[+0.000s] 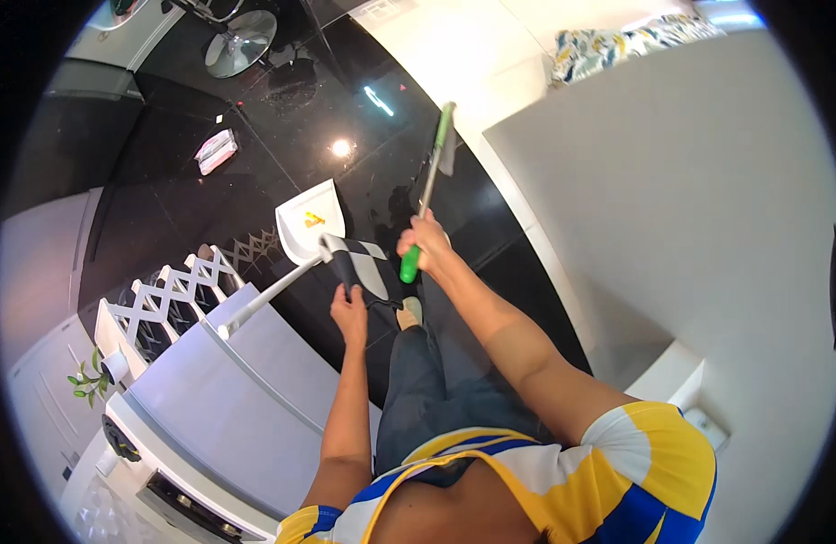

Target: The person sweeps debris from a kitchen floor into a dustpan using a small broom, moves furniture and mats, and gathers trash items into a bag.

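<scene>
My left hand (350, 311) pinches the near edge of a black-and-white checkered cloth or mat (370, 274). Its far end reaches the white dustpan (284, 228) on the floor, beside the foot of the pan's long white handle (271, 294). Small orange-yellow scraps (314, 219) lie in the pan. In my right hand (427, 243) is a tool with a green grip and metal shaft (430, 182); its narrow green head (445, 124) points away, near the base of the light wall. What kind of tool it is, I cannot tell.
A pink-and-white packet (216, 151) lies on the glossy black tile floor (180, 146), with small scraps nearby. Further off stands a chrome pedestal base (242, 44). On my left are a white lattice rack (166, 297) and a white cabinet (254, 381); a grey panel (662, 183) borders my right.
</scene>
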A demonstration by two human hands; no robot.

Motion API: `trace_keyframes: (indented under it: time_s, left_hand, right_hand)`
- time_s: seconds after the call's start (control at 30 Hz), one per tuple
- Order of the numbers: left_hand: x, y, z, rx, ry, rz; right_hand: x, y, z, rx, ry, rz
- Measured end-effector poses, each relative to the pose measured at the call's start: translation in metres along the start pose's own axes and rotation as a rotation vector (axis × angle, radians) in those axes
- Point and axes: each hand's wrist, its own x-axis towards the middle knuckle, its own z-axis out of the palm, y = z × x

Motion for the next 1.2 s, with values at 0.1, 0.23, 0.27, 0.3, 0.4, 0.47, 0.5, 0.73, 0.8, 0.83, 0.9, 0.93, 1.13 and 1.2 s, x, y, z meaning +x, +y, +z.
trace_keyframes:
  time_s: [0.1,0.23,0.27,0.3,0.4,0.47,0.5,0.73,0.8,0.83,0.9,0.93,1.13,1.2]
  left_hand:
    - [0.015,-0.012,0.065,0.083,-0.032,0.110]
    - [0.017,0.021,0.160,0.148,-0.236,0.241]
    - [0.023,0.024,0.178,0.105,-0.378,0.153]
    - [0.027,0.021,0.192,0.060,-0.527,0.056]
    - [0.040,0.033,0.210,0.265,-0.681,0.197]
    - [0.039,0.063,0.209,0.311,-0.580,0.043]
    - [0.039,0.074,0.201,0.373,-0.472,-0.106]
    - [0.084,-0.009,0.028,-2.314,0.079,-1.045]
    - [0.057,-0.007,-0.072,-2.473,0.409,-0.745]
    - [0.066,0.011,-0.093,-2.633,0.413,-0.790]
    - [0.058,0.019,-0.154,-2.582,0.714,-0.847]
    - [0.052,0.015,-0.175,-2.595,0.452,-0.824]
    - [0.115,0.009,-0.189,-2.556,0.246,-1.349]
    - [0.098,-0.006,-0.209,-2.566,0.210,-1.284]
  right_hand:
    - [0.035,-0.031,0.067,-0.215,0.040,0.014]
    - [0.059,-0.074,0.087,-0.358,0.006,0.069]
    - [0.057,-0.090,0.084,-0.341,-0.123,0.128]
    - [0.054,-0.103,0.075,-0.317,-0.241,0.194]
    - [0.018,-0.152,0.050,-0.504,-0.253,0.124]
    - [-0.003,-0.184,0.024,-0.659,-0.079,-0.053]
    - [-0.004,-0.195,0.018,-0.736,0.056,-0.111]
    - [0.173,-0.259,-0.023,-0.645,0.077,-0.245]
    - [0.159,-0.136,0.014,-0.810,0.298,-0.109]
    - [0.157,-0.110,0.018,-0.951,0.329,-0.163]
    - [0.110,-0.025,0.060,-1.325,0.236,-0.192]
    - [0.085,0.002,0.086,-1.400,0.157,-0.074]
    - [0.080,-0.021,0.134,-0.883,-0.160,0.193]
    - [0.047,-0.036,0.135,-0.744,-0.184,0.269]
